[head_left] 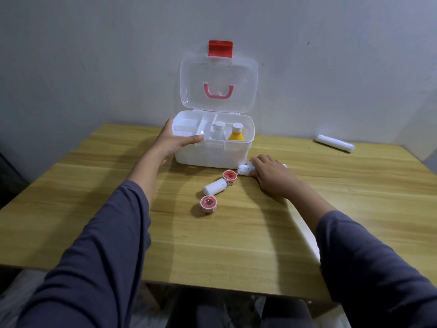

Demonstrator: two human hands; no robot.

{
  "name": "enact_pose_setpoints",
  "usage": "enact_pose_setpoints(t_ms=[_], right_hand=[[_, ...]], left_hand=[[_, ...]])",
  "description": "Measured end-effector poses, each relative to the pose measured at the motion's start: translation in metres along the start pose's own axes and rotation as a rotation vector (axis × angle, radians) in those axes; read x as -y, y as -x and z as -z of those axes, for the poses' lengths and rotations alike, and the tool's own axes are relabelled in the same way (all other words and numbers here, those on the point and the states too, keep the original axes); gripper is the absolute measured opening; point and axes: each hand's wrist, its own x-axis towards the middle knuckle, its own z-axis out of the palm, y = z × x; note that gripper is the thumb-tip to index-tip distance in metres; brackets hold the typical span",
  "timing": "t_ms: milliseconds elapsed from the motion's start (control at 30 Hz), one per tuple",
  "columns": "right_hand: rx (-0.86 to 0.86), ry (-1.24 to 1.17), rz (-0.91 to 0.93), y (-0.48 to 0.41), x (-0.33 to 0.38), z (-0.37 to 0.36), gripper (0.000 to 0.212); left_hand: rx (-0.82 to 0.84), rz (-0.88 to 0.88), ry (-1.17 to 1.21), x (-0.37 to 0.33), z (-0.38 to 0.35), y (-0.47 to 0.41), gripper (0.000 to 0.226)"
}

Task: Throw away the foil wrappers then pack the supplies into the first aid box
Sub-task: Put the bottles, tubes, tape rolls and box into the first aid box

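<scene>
Count on the tabletop [260, 245] — pale wood grain, smooth, rectangular: one first aid box [214, 152], three small gauze rolls, two tape rolls, one longer white roll.

Box: white plastic, rounded corners, clear lid [218, 87] standing upright against the wall with a pink handle and a red latch. Inside, a white tray [185, 126] on the left and two bottles on the right — one white bottle [218, 131], one yellow bottle [236, 133], both with white caps.

My left hand [173, 140] grips the box's left front corner, thumb along the front rim, fingers around the side.

My right hand [272, 176] lies over one gauze roll [244, 169] just in front of the box, fingers curled on it; a second roll's end [284, 165] shows past my hand.

Third gauze roll [215, 186]: soft white cylinder, touching one tape roll [230, 177]. Other tape roll [208, 204] sits nearer me, apart. Both are round, red-cored.

The long roll [335, 143] lies at the far right, well apart.
</scene>
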Motion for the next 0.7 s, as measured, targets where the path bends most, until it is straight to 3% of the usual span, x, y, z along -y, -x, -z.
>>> enact_pose_setpoints(t_ms=[100,200,333,433,533,700], right_hand=[[-0.054,-0.032,-0.047,0.004,-0.009,-0.005,0.033],[-0.200,-0.254,-0.172,0.000,-0.024,0.002,0.030],[-0.632,-0.756,-0.320,-0.019,-0.021,0.047,0.019],[-0.807,-1.072,-0.254,-0.042,-0.007,0.084,0.006],[-0.775,-1.224,-0.171,-0.069,0.006,0.094,0.012],[-0.566,-1.172,-0.180,-0.087,0.019,0.068,0.017]], left_hand=[[0.006,0.011,-0.002,0.000,0.001,0.000,0.094],[0.009,0.019,-0.009,0.001,0.001,-0.001,0.087],[0.004,0.015,-0.006,-0.003,0.001,0.004,0.110],[-0.028,-0.009,-0.004,-0.005,0.000,0.007,0.122],[-0.025,-0.019,0.008,-0.004,-0.001,0.009,0.123],[-0.015,0.001,-0.005,-0.003,0.000,0.008,0.120]])
